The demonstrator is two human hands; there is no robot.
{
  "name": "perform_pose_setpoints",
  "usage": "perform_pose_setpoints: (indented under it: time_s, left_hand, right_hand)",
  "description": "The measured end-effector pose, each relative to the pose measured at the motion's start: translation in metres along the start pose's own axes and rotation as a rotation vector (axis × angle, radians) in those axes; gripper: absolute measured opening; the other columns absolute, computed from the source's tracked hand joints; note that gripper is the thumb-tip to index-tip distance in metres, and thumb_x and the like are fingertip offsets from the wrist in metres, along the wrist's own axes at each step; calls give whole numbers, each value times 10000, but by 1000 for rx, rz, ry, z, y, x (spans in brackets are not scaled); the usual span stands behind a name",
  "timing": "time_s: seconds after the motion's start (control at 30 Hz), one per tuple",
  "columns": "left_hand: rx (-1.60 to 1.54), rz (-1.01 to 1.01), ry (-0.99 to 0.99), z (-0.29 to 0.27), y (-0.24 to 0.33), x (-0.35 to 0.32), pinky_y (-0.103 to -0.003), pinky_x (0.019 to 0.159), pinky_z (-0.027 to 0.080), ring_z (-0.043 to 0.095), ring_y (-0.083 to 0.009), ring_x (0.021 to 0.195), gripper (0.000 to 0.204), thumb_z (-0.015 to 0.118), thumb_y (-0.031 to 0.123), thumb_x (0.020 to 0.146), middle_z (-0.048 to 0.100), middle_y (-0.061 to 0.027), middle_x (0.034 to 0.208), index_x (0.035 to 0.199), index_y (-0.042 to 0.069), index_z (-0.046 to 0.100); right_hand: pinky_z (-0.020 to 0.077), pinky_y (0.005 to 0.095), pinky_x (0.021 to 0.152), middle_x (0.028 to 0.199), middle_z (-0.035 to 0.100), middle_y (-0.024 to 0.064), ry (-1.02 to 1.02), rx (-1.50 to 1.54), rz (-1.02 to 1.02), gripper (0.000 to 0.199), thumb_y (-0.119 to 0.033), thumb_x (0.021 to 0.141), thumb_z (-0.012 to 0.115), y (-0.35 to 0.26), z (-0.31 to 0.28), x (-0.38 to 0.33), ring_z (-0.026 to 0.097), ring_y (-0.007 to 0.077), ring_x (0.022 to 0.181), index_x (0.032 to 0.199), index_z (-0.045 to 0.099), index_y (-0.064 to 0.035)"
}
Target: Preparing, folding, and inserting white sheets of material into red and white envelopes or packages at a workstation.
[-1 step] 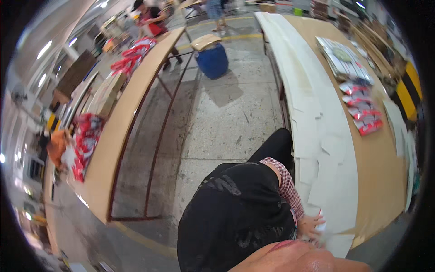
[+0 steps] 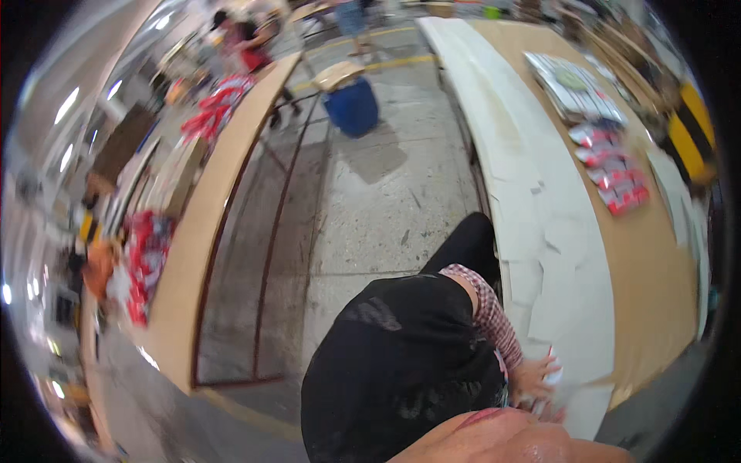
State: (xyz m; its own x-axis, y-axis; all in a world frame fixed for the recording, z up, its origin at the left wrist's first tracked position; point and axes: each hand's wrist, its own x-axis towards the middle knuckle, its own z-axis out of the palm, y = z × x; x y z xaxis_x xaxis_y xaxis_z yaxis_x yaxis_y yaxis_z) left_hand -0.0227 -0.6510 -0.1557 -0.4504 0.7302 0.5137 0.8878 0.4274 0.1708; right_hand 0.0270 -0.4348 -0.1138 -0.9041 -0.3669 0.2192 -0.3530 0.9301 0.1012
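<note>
At the near end of the right-hand table, my left hand point(image 2: 530, 378) comes out of a red-and-white checked sleeve. Its fingers bend over a small white-and-red item point(image 2: 553, 364), whose kind is too blurred to make out. Close below it, my right hand point(image 2: 546, 412) is a smear of motion, mostly hidden behind my face at the lower edge. Whether it holds anything does not show. Under both hands lie overlapping white sheets point(image 2: 567, 301) that cover the near side of the table.
Red-and-white bundles point(image 2: 617, 181) and a white striped stack point(image 2: 575, 85) lie on the brown tabletop point(image 2: 648, 285). Across the aisle, a long table point(image 2: 231, 177) carries red bundles point(image 2: 147, 262). A blue barrel point(image 2: 351, 108) stands between. Other people point(image 2: 245, 46) are farther off.
The view has shifted slightly, so the tables sit a little differently. My left hand stays by the white-and-red item, its fingers slightly more spread. The blurred right hand shows a little more.
</note>
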Motion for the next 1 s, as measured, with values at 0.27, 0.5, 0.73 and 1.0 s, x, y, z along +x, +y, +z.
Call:
perform_pose_setpoints:
  time_s: [0.27,0.5,0.73,1.0]
  left_hand:
    - [-224,23,-318,-53,-14,13,-670,1013,80,99,-492,1322,953,472,765,669,296,-97,1438,1368,131,342]
    - [14,128,-288,-44,-10,23,-648,1018,140,159,-461,1324,964,452,746,707,277,-73,1456,1423,140,231]
    - [-237,218,-324,-53,16,27,-589,1054,143,210,-388,1333,981,485,719,715,302,-119,1438,1418,88,220]
    - [-308,108,-169,-72,-33,-7,-513,1061,205,338,-386,1254,981,523,720,676,412,-229,1309,1314,-11,371]
  right_hand:
    - [370,383,998,1241,509,153,865,313,1209,307,-132,925,463,-11,63,-144,418,259,1204,1171,515,45]
    - [296,368,1055,1299,431,134,1451,741,1313,563,-320,883,578,1,-23,-165,425,262,1164,1293,364,1]
    - [337,390,1003,1284,463,143,1236,1865,864,534,-311,895,560,-51,-26,-71,428,251,1182,1275,409,33]
    - [136,421,1111,1481,208,98,176,314,253,659,-80,809,560,-64,-56,68,191,290,1363,1406,288,-128]
